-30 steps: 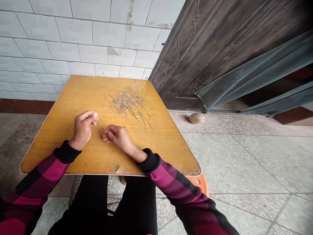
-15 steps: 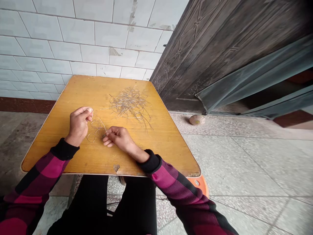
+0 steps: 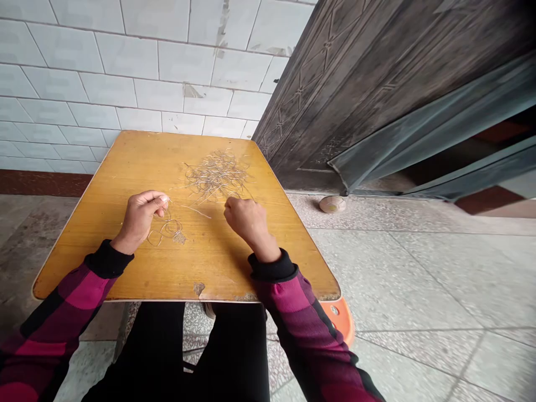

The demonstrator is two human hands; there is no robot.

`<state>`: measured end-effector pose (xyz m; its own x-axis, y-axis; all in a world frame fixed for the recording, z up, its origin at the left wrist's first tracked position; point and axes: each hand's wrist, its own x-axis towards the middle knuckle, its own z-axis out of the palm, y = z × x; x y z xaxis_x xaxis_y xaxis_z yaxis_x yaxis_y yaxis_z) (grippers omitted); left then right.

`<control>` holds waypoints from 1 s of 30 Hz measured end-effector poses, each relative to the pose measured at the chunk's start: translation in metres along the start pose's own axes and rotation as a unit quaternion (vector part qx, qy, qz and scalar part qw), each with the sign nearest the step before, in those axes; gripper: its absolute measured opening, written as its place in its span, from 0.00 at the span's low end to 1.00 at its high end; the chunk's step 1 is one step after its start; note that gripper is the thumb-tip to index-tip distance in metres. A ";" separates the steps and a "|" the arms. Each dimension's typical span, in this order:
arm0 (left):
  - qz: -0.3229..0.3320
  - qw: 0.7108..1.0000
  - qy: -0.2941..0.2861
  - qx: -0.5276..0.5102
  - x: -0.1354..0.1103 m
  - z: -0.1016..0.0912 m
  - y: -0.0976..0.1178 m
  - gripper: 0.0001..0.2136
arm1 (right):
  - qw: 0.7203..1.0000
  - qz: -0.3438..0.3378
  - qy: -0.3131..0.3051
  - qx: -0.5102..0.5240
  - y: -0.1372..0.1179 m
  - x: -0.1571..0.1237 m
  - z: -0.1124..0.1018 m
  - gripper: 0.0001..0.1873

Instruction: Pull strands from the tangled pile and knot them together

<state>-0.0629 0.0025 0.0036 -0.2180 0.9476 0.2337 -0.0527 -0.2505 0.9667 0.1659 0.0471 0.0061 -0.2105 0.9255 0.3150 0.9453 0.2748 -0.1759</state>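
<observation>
My left hand (image 3: 144, 215) pinches a thin silvery wire (image 3: 196, 211) between thumb and fingertips, above the left half of the wooden table (image 3: 201, 268). From the pinch the wire runs rightward, its far stretch showing pale over the wood. Below and right of that hand lies a small group of looped wires (image 3: 171, 229). My right hand (image 3: 247, 220) is closed, knuckles up, just below the large tangled pile of wires (image 3: 218, 176). Its fingertips are turned away, so whatever they hold is hidden.
A white tiled wall (image 3: 167, 61) stands behind the table. At the right are a dark carved door (image 3: 310, 111) and a grey-green curtain (image 3: 385, 134). A roundish pale object (image 3: 332, 204) lies on the floor. An orange stool (image 3: 341, 321) shows under the table's right corner.
My right hand has moved right and slightly away from me, from beside the small wire loops to below the pile, and turned knuckles up. My left hand has shifted slightly right, still pinching.
</observation>
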 end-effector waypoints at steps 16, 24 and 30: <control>0.062 0.983 -0.080 0.150 -0.019 0.020 -0.017 0.07 | 0.923 -0.195 -0.001 0.331 -0.047 -0.029 0.013 0.11; 0.022 0.998 -0.043 0.043 -0.022 0.030 -0.019 0.08 | 0.901 -0.105 -0.035 0.421 -0.058 -0.034 0.014 0.09; -0.052 0.997 -0.017 -0.055 -0.019 0.033 -0.014 0.07 | 0.864 -0.078 -0.100 0.487 -0.057 -0.032 0.013 0.10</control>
<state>-0.0261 -0.0053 -0.0110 -0.1728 0.9752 0.1383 -0.1798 -0.1692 0.9690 0.1159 0.0051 -0.0066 -0.4480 0.8567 0.2556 0.2638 0.3999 -0.8778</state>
